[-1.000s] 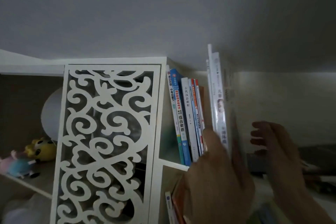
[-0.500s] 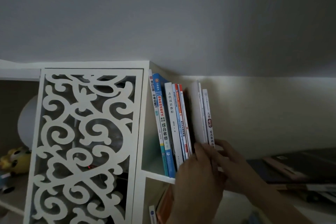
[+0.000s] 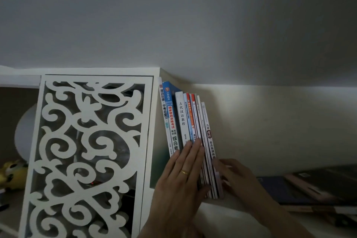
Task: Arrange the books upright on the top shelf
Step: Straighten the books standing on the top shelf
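Dim room, grey wall above a white shelf (image 3: 228, 207) with a carved panel (image 3: 90, 152) at its left. The books (image 3: 185, 121) stand upright in a row just right of the panel. Your left hand (image 3: 179, 177) lies flat on the spines, fingers straight and together, gripping nothing. Your right hand (image 3: 234, 177) sits against the outermost book's side, fingers loosely bent, touching the cover. More books (image 3: 316, 185) lie flat, far right.

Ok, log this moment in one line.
books: upright row | left hand: flat on spines | right hand: against end book
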The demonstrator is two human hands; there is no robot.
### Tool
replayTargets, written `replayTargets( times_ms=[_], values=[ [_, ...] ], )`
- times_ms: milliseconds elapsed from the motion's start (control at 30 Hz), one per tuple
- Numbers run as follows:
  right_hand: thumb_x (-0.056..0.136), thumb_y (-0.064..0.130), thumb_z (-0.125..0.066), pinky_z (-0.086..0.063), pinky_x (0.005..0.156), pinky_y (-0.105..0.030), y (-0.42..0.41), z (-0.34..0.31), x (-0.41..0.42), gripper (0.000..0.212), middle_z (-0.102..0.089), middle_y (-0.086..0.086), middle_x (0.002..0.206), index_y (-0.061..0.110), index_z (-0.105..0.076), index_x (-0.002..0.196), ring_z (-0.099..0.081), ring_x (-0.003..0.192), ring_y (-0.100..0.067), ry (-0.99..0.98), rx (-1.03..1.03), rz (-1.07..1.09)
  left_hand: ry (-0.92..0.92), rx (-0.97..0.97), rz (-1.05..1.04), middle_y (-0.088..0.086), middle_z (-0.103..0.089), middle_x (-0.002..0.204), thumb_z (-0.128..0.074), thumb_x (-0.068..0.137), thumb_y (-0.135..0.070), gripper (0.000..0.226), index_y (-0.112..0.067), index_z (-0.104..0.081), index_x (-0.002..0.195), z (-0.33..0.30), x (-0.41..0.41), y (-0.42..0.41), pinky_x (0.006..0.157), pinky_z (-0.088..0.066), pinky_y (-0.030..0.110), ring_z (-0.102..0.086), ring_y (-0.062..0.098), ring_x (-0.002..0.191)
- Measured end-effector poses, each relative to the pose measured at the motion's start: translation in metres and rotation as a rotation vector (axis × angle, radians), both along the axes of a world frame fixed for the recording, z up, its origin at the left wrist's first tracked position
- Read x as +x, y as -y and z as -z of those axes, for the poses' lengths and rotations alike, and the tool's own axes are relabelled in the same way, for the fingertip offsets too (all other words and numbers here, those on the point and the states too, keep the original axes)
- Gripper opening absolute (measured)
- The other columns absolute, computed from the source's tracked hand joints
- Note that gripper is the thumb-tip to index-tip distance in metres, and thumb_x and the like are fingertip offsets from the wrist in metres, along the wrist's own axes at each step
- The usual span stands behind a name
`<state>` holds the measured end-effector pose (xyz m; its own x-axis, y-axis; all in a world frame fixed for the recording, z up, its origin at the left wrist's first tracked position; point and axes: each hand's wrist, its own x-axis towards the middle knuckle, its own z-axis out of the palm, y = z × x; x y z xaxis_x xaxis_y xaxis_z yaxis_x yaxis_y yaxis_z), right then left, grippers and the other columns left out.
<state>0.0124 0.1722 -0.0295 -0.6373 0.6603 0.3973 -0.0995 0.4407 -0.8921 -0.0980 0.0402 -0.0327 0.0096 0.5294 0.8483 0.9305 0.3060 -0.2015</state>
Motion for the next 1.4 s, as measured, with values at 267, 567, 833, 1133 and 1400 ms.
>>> replayTargets(
  times_ms=[267, 567, 833, 1133, 1400],
  values=[
    [0.058, 0.083, -0.067, -0.052, 0.071, -0.014, 0.018, 0.009, -0.005, 0.077, -0.065, 0.017, 0.111, 0.042, -0.052, 0.121, -0.065, 0.091, 0.003, 0.12, 0.334, 0.156, -0.056, 0.0, -0.102, 0.002, -0.012, 0.172, -0.055, 0.092, -0.061, 0.091, -0.013, -0.021, 0.162, 0.031, -0.035, 0.033, 0.126, -0.024, 0.04, -0.012, 0.018, 0.158],
    [0.065, 0.084, -0.064, -0.047, 0.084, -0.027, 0.046, 0.01, -0.012, 0.098, -0.042, 0.013, 0.116, 0.044, -0.018, 0.142, -0.053, 0.101, -0.009, 0.149, 0.588, 0.352, 0.045, 0.004, 0.049, -0.003, 0.001, 0.172, -0.052, 0.105, -0.04, 0.078, -0.015, -0.007, 0.164, 0.034, -0.04, 0.039, 0.122, -0.031, 0.04, -0.001, 0.017, 0.159],
    [0.058, 0.091, -0.058, -0.056, 0.08, -0.033, 0.051, 0.001, -0.017, 0.112, -0.061, 0.006, 0.127, 0.035, -0.019, 0.147, -0.068, 0.103, -0.018, 0.131, 0.657, 0.455, 0.064, 0.034, 0.059, -0.003, 0.002, 0.172, -0.056, 0.1, -0.039, 0.085, -0.013, -0.006, 0.164, 0.036, -0.045, 0.042, 0.124, -0.023, 0.036, -0.002, 0.016, 0.159],
    [0.071, 0.037, -0.081, -0.038, 0.041, -0.021, 0.047, 0.018, -0.015, 0.1, -0.063, -0.019, 0.107, -0.008, -0.036, 0.148, -0.058, 0.043, -0.025, 0.075, 0.837, 0.725, 0.031, 0.078, -0.045, 0.002, -0.012, 0.171, -0.067, 0.091, -0.022, 0.084, -0.009, -0.023, 0.161, 0.036, -0.055, 0.057, 0.122, -0.028, 0.039, -0.009, 0.018, 0.158],
    [0.08, 0.08, -0.039, -0.048, 0.04, -0.03, 0.056, 0.018, -0.024, 0.109, -0.058, -0.015, 0.111, 0.004, -0.026, 0.156, -0.062, 0.049, -0.027, 0.147, 0.812, 0.683, 0.165, 0.321, -0.21, 0.013, -0.036, 0.156, -0.084, 0.079, -0.036, 0.095, -0.004, -0.033, 0.152, 0.028, -0.016, 0.017, 0.113, -0.034, 0.05, -0.033, 0.029, 0.146]
  ],
)
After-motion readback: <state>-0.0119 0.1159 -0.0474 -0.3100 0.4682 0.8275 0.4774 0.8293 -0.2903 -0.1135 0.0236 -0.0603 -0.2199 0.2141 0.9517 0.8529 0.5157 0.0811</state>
